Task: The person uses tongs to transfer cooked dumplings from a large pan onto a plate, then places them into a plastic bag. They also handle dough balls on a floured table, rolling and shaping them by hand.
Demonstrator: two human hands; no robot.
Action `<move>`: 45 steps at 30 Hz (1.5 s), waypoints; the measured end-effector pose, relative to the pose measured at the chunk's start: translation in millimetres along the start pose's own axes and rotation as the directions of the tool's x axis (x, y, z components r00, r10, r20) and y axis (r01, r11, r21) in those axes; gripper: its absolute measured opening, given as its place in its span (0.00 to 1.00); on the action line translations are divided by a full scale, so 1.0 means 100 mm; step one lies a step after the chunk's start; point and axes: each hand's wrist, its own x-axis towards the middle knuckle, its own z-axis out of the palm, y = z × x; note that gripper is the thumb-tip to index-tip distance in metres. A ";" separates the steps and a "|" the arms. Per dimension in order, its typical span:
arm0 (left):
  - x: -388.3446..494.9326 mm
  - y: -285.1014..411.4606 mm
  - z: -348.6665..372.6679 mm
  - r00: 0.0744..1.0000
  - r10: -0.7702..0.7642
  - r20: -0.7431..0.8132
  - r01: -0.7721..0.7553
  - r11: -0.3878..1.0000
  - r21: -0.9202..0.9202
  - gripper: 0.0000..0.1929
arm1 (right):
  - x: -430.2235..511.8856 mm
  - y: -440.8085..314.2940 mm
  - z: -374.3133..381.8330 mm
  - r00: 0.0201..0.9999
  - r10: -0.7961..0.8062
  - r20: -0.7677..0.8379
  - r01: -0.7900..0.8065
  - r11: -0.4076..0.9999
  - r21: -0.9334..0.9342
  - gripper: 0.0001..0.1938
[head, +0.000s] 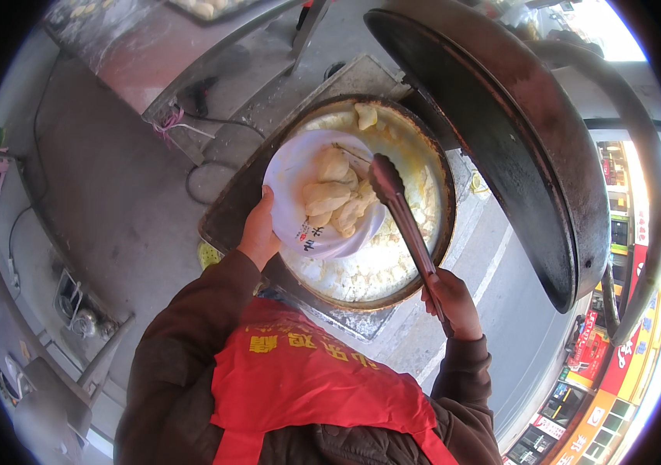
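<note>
My left hand grips the rim of a white bowl that bears some writing. Several pale, lumpy pieces of food are heaped in the bowl. Metal tongs are in my right hand, their scalloped heads at the bowl's right side, beside the heap. Whether the heads pinch a piece cannot be told. Below the bowl lies a round, greasy griddle pan with a dark rim, partly hidden by the bowl. One pale piece of food rests at the pan's far edge.
A large, heavy round lid stands raised to the right of the pan, with a curved pipe beyond it. At the upper left is a floury table holding a tray of dough pieces. A cable trails along the floor.
</note>
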 end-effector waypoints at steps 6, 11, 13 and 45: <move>-0.10 0.34 -0.13 0.998 0.046 -0.049 -0.047 0.999 -0.019 0.31 | 0.96 0.35 0.21 0.997 -0.019 0.080 -0.018 0.897 0.442 0.16; -0.28 0.70 -0.33 0.993 0.086 -0.084 -0.087 0.996 -0.007 0.32 | 2.09 0.27 0.78 0.986 -0.024 0.164 -0.091 0.750 0.656 0.17; -0.38 0.82 -0.39 0.988 0.122 -0.089 -0.123 0.992 -0.004 0.32 | 2.41 0.12 0.94 0.995 -0.047 0.088 -0.026 0.731 0.682 0.17; -0.55 0.06 0.13 1.000 0.001 -0.001 -0.001 0.999 0.042 0.30 | -0.64 -0.37 0.28 0.892 -0.450 0.030 0.416 0.793 -0.445 0.14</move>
